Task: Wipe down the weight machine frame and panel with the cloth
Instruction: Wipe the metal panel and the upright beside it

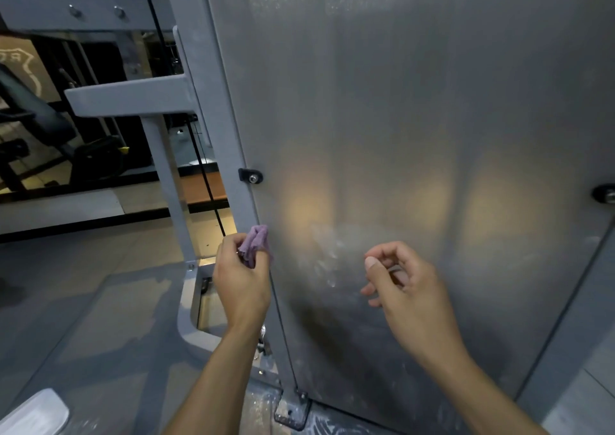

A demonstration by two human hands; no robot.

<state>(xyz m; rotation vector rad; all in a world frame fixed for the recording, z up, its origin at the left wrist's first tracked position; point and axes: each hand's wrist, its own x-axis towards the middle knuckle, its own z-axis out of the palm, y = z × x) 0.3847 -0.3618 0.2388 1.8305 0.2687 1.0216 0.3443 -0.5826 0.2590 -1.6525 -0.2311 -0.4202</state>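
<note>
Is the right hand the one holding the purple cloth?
No, the left hand grips the purple cloth at the panel edge, while the right hand holds nothing.

Frame [213, 108] left of panel [416, 118].

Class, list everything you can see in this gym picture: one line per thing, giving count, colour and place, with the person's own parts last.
panel: one, dull grey metal, fills the right side, smeared low down.
frame: one, grey painted, upright and crossbars left of the panel.
panel bolts: two seen, silver in black mounts, at the panel's left and right edges.
cable: one, black, running down behind the frame.
bench: one, black, far left background.
floor: grey, lower left.
cloth: one, purple, bunched at the panel's left edge.
left hand: grips the cloth.
right hand: fingers loosely curled, holding nothing.
</note>
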